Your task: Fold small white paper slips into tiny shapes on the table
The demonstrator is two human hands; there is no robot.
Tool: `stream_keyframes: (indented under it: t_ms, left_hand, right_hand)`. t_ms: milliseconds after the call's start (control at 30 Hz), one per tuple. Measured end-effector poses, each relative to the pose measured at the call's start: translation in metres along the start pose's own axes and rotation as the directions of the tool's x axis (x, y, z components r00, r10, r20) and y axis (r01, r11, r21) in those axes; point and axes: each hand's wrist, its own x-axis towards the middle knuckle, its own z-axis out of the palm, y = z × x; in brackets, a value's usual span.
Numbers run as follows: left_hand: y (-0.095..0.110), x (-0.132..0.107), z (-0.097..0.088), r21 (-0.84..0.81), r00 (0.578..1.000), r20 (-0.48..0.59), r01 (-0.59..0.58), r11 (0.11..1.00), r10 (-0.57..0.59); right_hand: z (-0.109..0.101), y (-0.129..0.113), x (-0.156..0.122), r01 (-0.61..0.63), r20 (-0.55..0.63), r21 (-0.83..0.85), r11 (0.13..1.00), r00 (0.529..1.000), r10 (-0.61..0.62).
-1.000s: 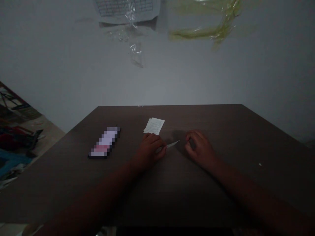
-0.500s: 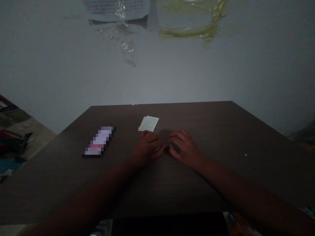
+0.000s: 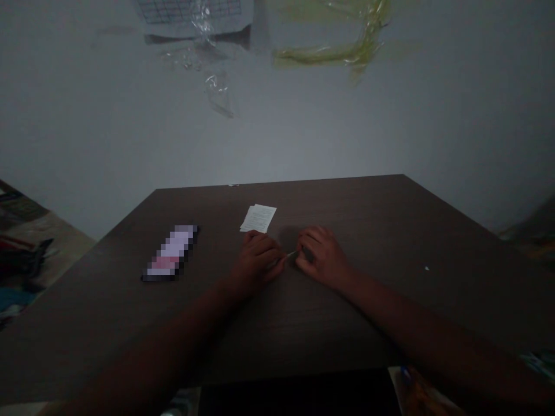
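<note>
From where I'm watching, the table (image 3: 390, 231) is mostly bare wood. The right side is wide open, with just a tiny white speck (image 3: 427, 268) out there. On the left a phone (image 3: 170, 252) lies flat, well apart from my left hand (image 3: 255, 263), so there's a clear lane between them. A folded paper (image 3: 259, 218) sits just past that hand's knuckles, so going straight ahead is tight. My right hand (image 3: 323, 260) is right next to the left, with hardly any gap. The wall (image 3: 303, 133) closes off the far edge.
</note>
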Motion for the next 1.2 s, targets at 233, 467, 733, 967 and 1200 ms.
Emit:
stream_keyframes:
  t_ms: [233,467,733,967,1200]
  left_hand:
    - [-0.011,-0.001,-0.008,-0.003,0.996,0.011,0.092,0.996,-0.092]
    - [-0.020,-0.004,-0.003,-0.027,0.995,-0.006,0.095,0.995,-0.095]
    - [-0.006,-0.002,0.006,0.044,0.994,-0.035,0.103,0.994,-0.102]
    - [0.015,0.007,0.008,0.134,0.993,-0.003,0.116,0.984,-0.116]
    - [0.022,0.009,0.006,0.155,0.992,0.051,0.110,0.982,-0.119]
  right_hand:
    - [-0.008,0.015,-0.001,-0.090,-0.022,0.007,0.996,0.996,0.090]
    - [-0.011,0.003,-0.001,-0.054,-0.009,0.075,0.996,0.998,0.055]
    - [-0.011,-0.005,0.001,0.062,0.076,0.010,0.998,0.995,-0.062]
    - [-0.010,-0.021,0.000,0.129,0.067,-0.039,0.991,0.990,-0.126]
    - [-0.013,-0.024,0.000,0.144,0.117,-0.044,0.989,0.984,-0.138]
